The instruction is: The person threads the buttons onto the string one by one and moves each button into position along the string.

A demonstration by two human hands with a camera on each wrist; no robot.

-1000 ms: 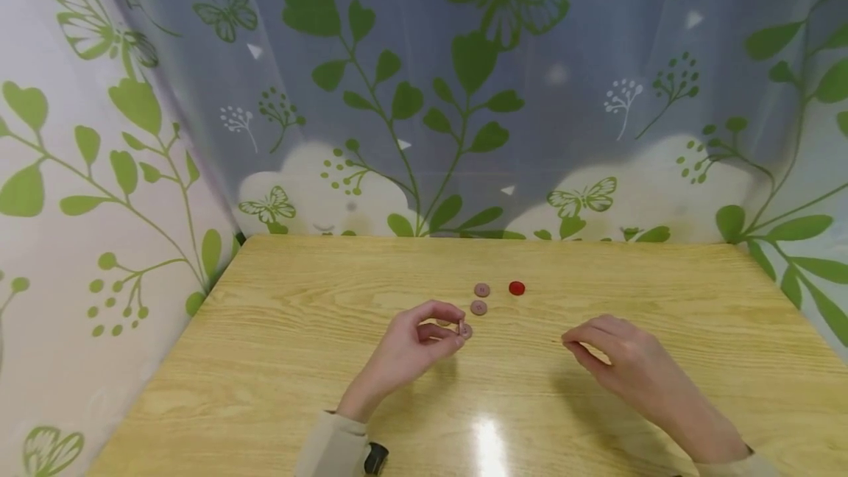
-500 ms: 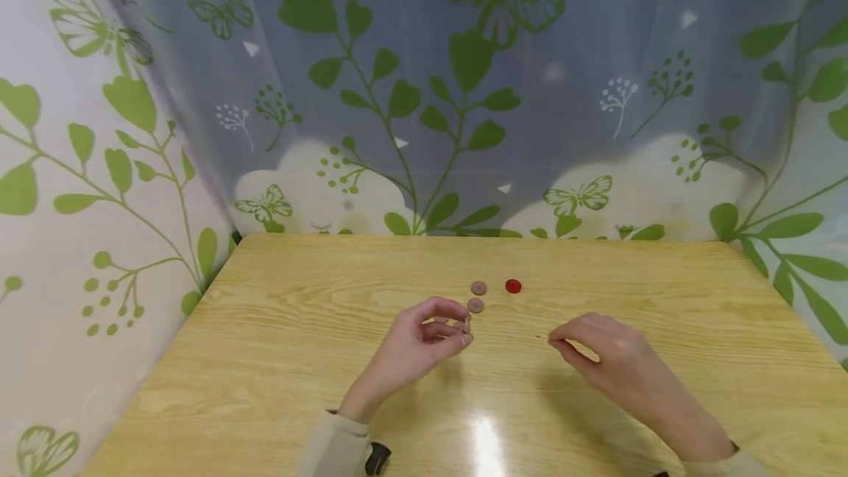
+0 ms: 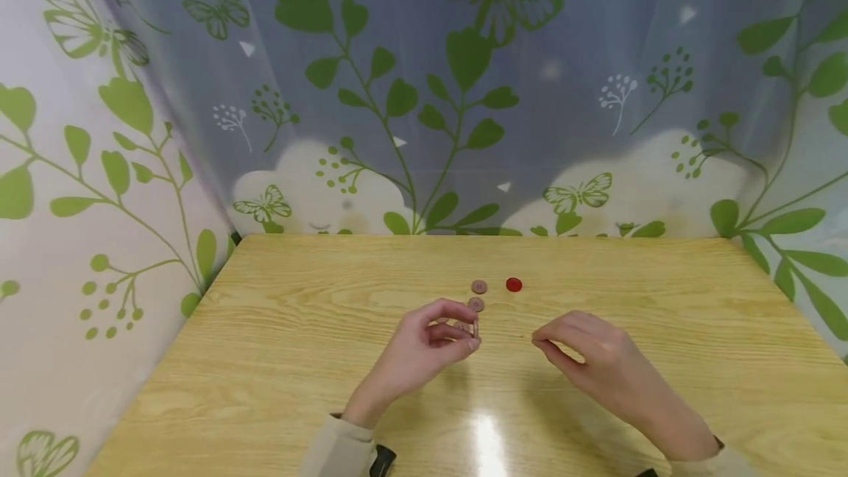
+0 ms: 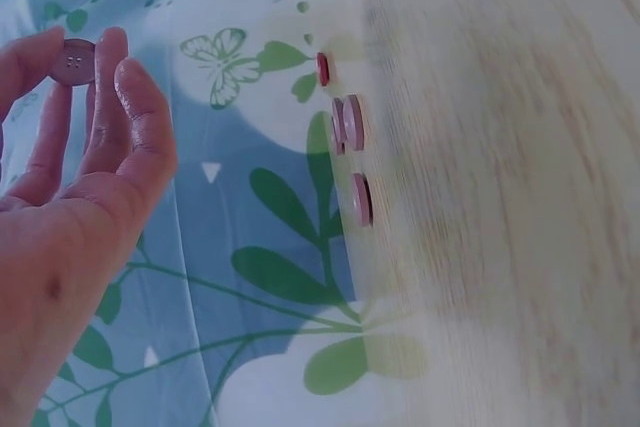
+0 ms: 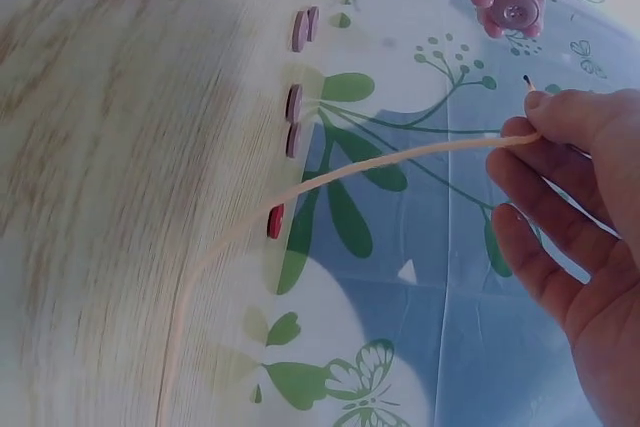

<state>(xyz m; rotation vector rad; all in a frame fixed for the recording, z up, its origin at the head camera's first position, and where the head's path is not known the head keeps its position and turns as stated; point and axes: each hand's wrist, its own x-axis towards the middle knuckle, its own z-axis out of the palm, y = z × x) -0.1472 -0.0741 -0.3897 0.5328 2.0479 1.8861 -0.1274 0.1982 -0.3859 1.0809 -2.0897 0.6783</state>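
My left hand is raised over the table's middle and pinches a mauve button by its edge, between thumb and fingers. The right wrist view shows this button's face with its small holes. Opposite it, my right hand pinches a thin, pale orange cord between thumb and forefinger. A short end with a dark tip sticks out past those fingers, pointing towards the held button, a gap away. The cord's long part curves down and leaves the right wrist view at the bottom.
Several more mauve buttons lie on the wooden table, including a far one and one just nearer; others are partly behind my left hand. A red button lies to their right. A patterned curtain closes off the table's back.
My right hand has moved left with the cord, closing the distance between the hands. My left hand has shifted slightly right with its button. The buttons on the table stay put.
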